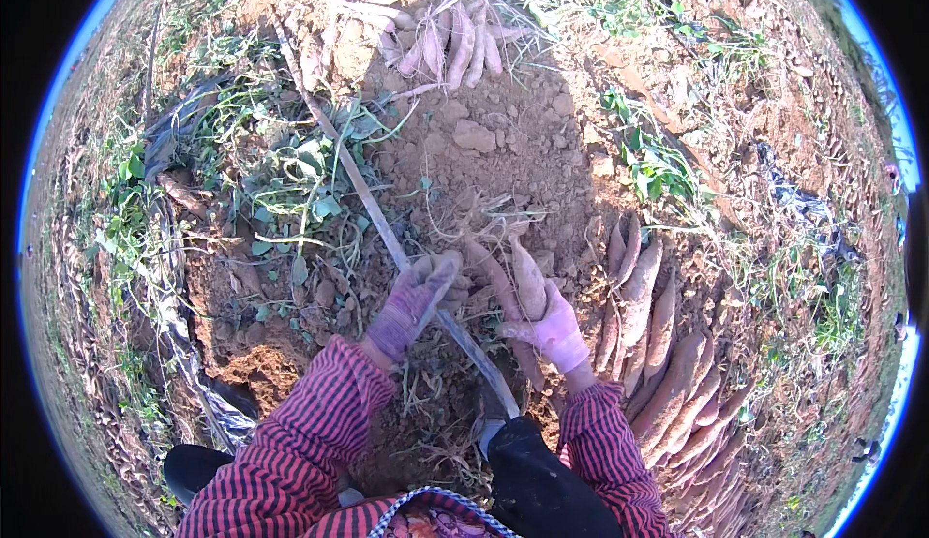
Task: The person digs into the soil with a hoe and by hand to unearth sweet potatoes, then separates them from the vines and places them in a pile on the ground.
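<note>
My left hand (416,301), in a purple glove with dirty fingers, is curled over a long, pale flat strip (374,209) lying diagonally across the soil; what, if anything, it holds is hidden. My right hand (547,330), in a pink glove, grips a reddish sweet potato (525,272) in the middle of the view. A longer sweet potato (498,279) hangs beside it on the left, joined among thin roots and stems.
Several sweet potatoes lie in a long row (677,393) at the right. Another pile (462,44) sits ahead on sunlit soil. Leafy vines (305,175) and crumpled black plastic (194,373) lie at the left. My legs (537,485) are bent at the lower edge.
</note>
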`<state>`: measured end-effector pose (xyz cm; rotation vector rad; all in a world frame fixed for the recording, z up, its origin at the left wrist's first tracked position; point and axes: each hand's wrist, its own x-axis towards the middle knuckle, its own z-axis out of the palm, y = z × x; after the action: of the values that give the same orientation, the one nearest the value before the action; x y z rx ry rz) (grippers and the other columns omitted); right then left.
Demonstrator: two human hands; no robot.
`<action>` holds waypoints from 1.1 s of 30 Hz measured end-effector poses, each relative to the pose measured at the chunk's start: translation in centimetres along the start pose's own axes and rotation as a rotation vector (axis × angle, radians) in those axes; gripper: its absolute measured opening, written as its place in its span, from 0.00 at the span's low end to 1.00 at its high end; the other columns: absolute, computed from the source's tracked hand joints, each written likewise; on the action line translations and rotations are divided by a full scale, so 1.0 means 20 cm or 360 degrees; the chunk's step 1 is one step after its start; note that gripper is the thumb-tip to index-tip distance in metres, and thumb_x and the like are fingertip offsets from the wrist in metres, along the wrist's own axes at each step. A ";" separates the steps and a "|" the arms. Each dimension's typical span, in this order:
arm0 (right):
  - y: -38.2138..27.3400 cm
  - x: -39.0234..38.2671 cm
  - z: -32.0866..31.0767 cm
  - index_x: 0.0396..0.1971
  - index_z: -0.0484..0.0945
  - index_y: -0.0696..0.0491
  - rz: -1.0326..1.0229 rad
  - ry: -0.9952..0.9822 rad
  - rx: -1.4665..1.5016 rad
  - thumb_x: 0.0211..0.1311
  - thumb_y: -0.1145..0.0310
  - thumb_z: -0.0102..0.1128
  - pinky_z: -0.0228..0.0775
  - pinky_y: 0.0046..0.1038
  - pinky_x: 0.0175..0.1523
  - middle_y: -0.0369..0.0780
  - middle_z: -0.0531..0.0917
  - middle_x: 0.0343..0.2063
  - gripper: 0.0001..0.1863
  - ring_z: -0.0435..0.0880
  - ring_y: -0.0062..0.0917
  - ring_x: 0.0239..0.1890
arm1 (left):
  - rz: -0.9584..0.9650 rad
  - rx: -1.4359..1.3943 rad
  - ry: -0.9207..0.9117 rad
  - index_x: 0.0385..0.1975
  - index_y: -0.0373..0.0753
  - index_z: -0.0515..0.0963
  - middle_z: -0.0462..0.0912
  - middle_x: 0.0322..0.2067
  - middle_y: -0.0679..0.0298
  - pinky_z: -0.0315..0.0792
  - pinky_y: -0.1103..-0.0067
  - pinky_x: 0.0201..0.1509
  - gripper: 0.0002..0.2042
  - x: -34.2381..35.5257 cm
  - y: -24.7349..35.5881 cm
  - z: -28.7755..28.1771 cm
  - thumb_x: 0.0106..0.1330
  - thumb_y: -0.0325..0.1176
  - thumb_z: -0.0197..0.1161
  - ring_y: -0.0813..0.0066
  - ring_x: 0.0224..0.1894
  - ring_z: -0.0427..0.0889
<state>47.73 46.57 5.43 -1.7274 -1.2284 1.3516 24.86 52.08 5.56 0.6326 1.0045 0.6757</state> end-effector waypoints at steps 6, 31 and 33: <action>-0.04 -0.15 0.05 0.54 0.70 0.48 -0.0232 -0.0281 -0.0505 0.42 0.54 0.74 0.73 0.39 0.48 0.46 0.82 0.41 0.37 0.81 0.43 0.44 | -0.0167 -0.0178 -0.0585 0.54 0.36 0.71 0.80 0.42 0.61 0.77 0.72 0.48 0.20 0.19 -0.02 -0.14 0.66 0.39 0.60 0.67 0.44 0.81; 0.03 -0.41 0.12 0.50 0.73 0.45 -0.0383 0.0166 -0.1130 0.46 0.59 0.70 0.75 0.38 0.40 0.41 0.82 0.31 0.28 0.83 0.38 0.37 | 0.1427 0.2910 -0.0003 0.47 0.48 0.76 0.81 0.31 0.60 0.74 0.67 0.36 0.16 0.26 -0.14 0.05 0.58 0.36 0.61 0.58 0.30 0.82; 0.03 -0.43 0.11 0.49 0.72 0.45 -0.0449 0.0037 -0.1273 0.50 0.63 0.64 0.75 0.39 0.39 0.41 0.81 0.32 0.23 0.82 0.37 0.38 | 0.0920 0.3425 -0.0277 0.46 0.48 0.76 0.83 0.31 0.62 0.74 0.67 0.35 0.14 0.24 -0.11 -0.02 0.60 0.36 0.59 0.56 0.31 0.81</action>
<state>45.34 38.23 7.60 -1.9403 -2.0894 0.6969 26.81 54.39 1.11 2.8359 1.0717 -0.3211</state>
